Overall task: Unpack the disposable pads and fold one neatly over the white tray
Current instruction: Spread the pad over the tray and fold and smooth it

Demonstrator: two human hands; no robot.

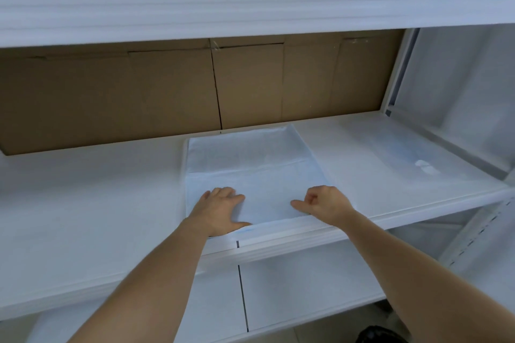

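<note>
White pad [250, 172] flat under both hands, long axis front-to-back.

No readable text, labels, brands or numbers appear on the shelves, cardboard boxes or pads.

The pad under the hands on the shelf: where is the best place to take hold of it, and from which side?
Probably the near edge of the pad, approached from the front. It lies flat, its near edge at the lip of the shelf, between the left hand and right hand; a thumb-and-finger pinch there suits the thin sheet.
</note>
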